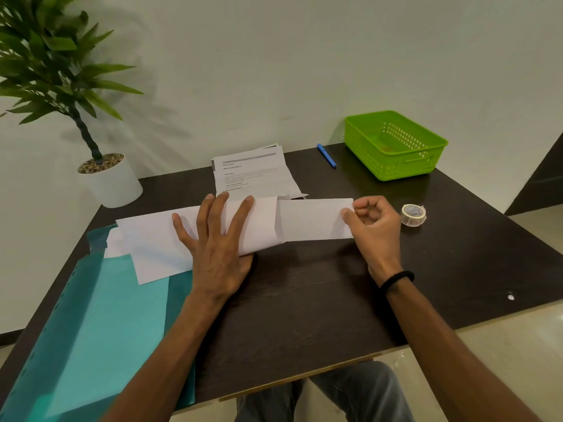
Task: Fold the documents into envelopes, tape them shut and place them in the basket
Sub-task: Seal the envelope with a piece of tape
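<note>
Nearest: teal folder (100,315) lies at the tabletop's (304,315) left edge, likely the paper supply. Left hand (217,239), fingers (210,214) spread flat, pins the envelope (158,239) so it cannot slide. Right hand (370,226) pinches the folded document (313,220) at its right end between thumb and curled fingers, apparently feeding it into the envelope mouth. Tape roll (413,215) waits just beside that hand. Farther: printed sheets (253,175), blue pen (326,155), green basket (393,144), no envelopes visible inside. Potted plant (100,166) far left. Pale wall behind.

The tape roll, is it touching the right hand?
Apart. The head view shows a strip of dark table between the tape roll and the right hand.
</note>
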A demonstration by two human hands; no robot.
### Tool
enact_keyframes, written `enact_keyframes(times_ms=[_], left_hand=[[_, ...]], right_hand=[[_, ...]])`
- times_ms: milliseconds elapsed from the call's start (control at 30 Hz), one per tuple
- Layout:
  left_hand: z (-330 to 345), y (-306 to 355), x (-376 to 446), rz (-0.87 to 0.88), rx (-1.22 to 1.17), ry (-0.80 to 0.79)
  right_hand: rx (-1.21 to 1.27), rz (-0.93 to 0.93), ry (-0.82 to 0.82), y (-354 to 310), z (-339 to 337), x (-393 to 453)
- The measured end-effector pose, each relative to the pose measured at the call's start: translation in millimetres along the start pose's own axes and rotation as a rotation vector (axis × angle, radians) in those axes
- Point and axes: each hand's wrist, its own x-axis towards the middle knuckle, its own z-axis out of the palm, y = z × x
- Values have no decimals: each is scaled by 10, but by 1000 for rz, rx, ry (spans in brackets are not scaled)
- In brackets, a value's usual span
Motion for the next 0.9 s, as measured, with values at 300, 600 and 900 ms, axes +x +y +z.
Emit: enact_keyframes(times_ms=[300, 600, 900], left_hand=[[5, -4, 4, 3, -5, -10], [3, 3, 9, 13, -11, -15], [3, 3, 5, 13, -19, -20]], right_hand=[[73, 7, -145, -11, 45, -40], [-29, -117, -391, -2, 105, -134], [-78, -139, -321, 26, 120, -131]])
